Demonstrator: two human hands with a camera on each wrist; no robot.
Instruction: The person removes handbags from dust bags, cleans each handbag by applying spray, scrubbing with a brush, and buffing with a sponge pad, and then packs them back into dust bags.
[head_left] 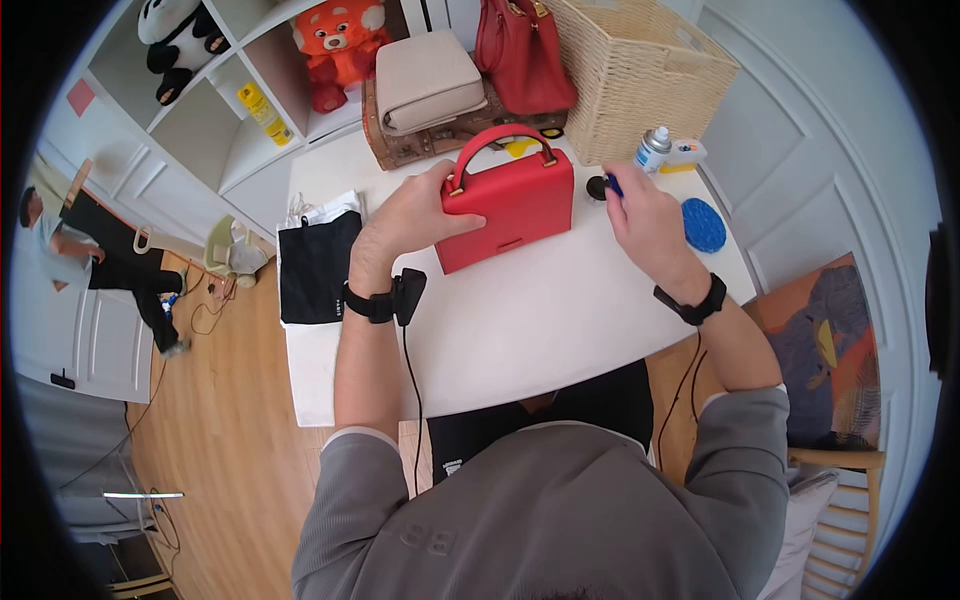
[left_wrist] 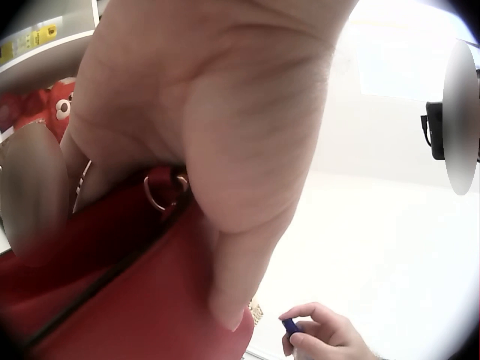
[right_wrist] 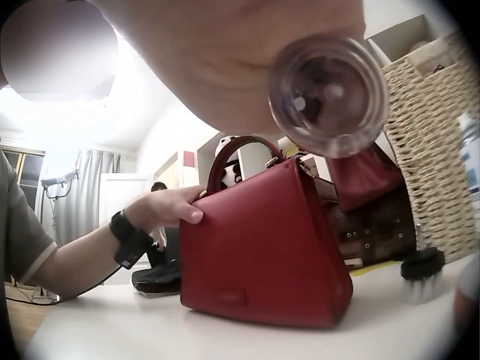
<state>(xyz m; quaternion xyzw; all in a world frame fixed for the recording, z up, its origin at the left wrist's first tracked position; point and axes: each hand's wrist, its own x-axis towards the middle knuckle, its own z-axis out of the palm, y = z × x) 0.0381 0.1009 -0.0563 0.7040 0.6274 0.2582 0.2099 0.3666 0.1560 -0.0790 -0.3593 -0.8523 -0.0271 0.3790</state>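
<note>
A red handbag [head_left: 508,210] with a top handle stands upright on the white table. My left hand [head_left: 415,210] grips its left upper side, the thumb lying on the front face and the other fingers hidden behind. The left wrist view shows the bag's dark-edged top and a metal ring [left_wrist: 166,193] close by the palm. To the right of the bag, my right hand [head_left: 648,225] holds a small clear bottle [right_wrist: 328,97] with a blue top [left_wrist: 291,326]. The bottle's round base faces the right wrist camera. A black brush with pale bristles [right_wrist: 422,276] stands on the table near this hand.
A spray can [head_left: 653,150] and a blue round pad [head_left: 704,225] are on the right. Behind stand a wicker basket [head_left: 640,80], a beige bag [head_left: 428,82] and another red bag [head_left: 525,60]. A black pouch [head_left: 320,268] lies left. A person [head_left: 75,250] is at far left.
</note>
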